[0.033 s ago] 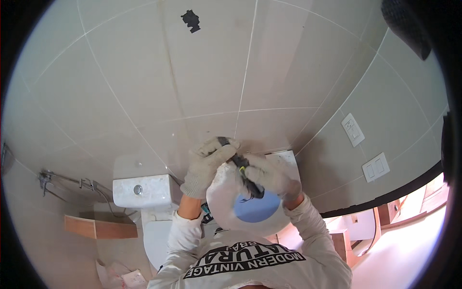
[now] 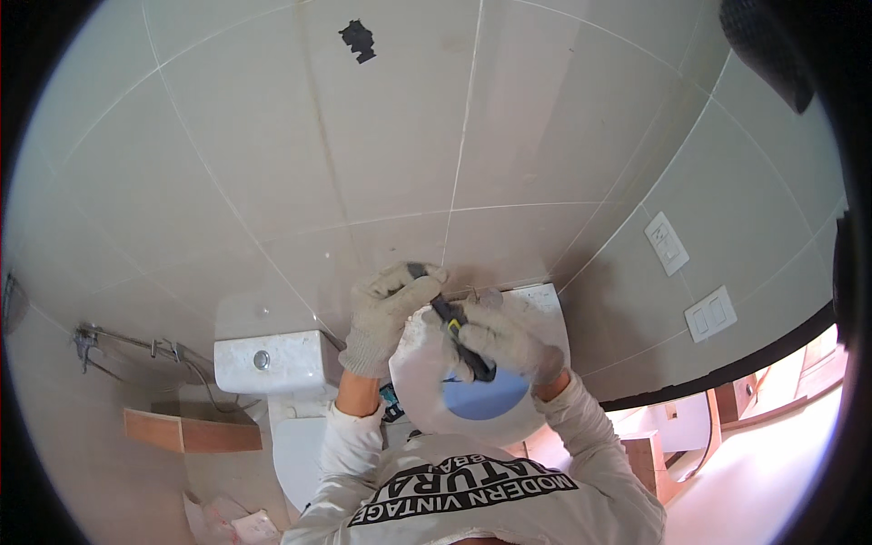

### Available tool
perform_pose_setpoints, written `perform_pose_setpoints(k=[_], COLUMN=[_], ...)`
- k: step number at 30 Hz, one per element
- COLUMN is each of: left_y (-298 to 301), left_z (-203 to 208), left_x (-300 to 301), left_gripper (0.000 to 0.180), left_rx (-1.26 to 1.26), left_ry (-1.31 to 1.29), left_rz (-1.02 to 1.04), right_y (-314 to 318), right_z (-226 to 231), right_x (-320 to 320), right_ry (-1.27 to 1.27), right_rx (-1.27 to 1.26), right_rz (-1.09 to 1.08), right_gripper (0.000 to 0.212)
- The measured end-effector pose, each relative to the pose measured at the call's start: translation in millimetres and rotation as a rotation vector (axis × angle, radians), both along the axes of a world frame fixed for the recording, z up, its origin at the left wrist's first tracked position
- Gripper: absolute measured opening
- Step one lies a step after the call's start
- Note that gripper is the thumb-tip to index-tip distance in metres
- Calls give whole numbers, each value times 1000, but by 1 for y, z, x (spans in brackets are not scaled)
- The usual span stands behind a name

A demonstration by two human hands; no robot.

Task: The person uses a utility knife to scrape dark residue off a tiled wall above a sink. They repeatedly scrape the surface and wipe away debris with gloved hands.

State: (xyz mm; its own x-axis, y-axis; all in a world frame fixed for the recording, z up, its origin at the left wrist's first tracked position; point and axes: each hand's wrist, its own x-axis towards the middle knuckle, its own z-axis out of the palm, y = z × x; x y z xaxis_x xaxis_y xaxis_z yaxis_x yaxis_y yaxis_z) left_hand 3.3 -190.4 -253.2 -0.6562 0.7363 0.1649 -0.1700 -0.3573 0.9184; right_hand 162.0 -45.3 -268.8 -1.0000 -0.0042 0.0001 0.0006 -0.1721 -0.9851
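Both my hands wear pale knitted work gloves and meet over a white round-edged surface (image 2: 413, 391) with a blue disc (image 2: 481, 400) in its middle. A slim black hand tool (image 2: 443, 309) with a yellow band slants between them; its exact kind is unclear. My left hand (image 2: 386, 309) pinches its upper end between thumb and fingers. Around the thicker lower part, my right hand (image 2: 509, 341) is closed, and the tool's black butt sticks out below those fingers.
A tiled wall (image 2: 391, 163) rises just beyond my hands. To the left stands a white toilet (image 2: 300, 359), with a wooden box-like piece (image 2: 195, 431) and a metal pipe fitting (image 2: 127, 336) farther left. A switch plate (image 2: 710, 314) and an outlet plate (image 2: 667, 243) are on the right wall.
My right hand has shifted a little on the tool, and its fingers now lie slightly differently around the handle. My left hand has moved very slightly left.
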Motion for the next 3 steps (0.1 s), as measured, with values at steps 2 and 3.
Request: perform_pose_setpoints(k=[2,3], left_y=[1,3], left_z=[-33,-53], left_x=[-15,-27], left_gripper=[18,19], left_rx=[181,227], left_ry=[41,29], left_rz=[62,144], right_y=[-8,-7], right_z=[-11,-22], right_x=[5,5], right_ry=[-57,-57], right_rx=[-3,-23], right_rz=[30,48], right_gripper=[37,37])
